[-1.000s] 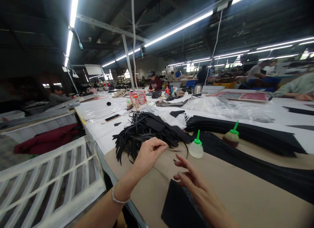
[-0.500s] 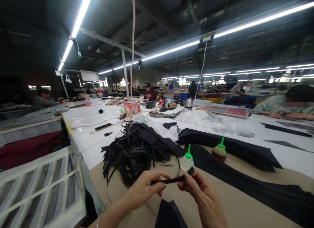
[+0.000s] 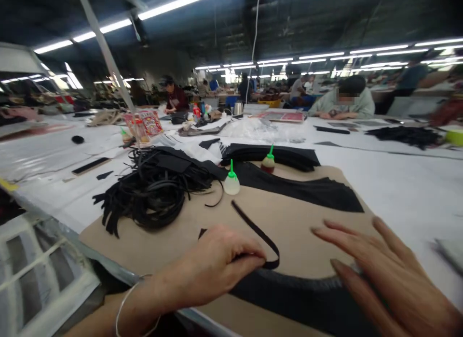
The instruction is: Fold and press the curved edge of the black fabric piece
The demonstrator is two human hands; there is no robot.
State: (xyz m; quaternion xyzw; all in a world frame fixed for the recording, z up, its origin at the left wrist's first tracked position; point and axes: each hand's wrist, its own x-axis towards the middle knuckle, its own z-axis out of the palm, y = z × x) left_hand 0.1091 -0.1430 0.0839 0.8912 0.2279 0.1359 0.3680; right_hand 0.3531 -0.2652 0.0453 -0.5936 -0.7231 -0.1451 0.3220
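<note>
My left hand (image 3: 220, 262) is closed, pinching one end of a narrow black strip (image 3: 257, 229) between thumb and fingers. From the pinch the strip bends sharply and runs back over the brown board (image 3: 304, 231). Below it lies a dark curved panel (image 3: 289, 298) whose upper edge looks lighter and textured. Over that panel's right part my right hand (image 3: 390, 274) hovers, fingers spread, holding nothing; whether it touches the panel I cannot tell. A large tangle of black strips (image 3: 152, 197) sits to the left, beside a squeeze bottle (image 3: 232, 184) with a green nozzle.
Behind the board's middle stands a second green-tipped bottle (image 3: 268, 164) with brown liquid, near stacked black panels (image 3: 275, 153). A phone (image 3: 91, 165) lies on the white table at left. Across the table a co-worker (image 3: 343, 100) leans over flat pieces. A slatted rack (image 3: 39, 274) borders the left edge.
The view has turned right and down. My right hand has let go of the strip and moved right, opening. My left hand still holds the strip, now lower, above the dark panel.
</note>
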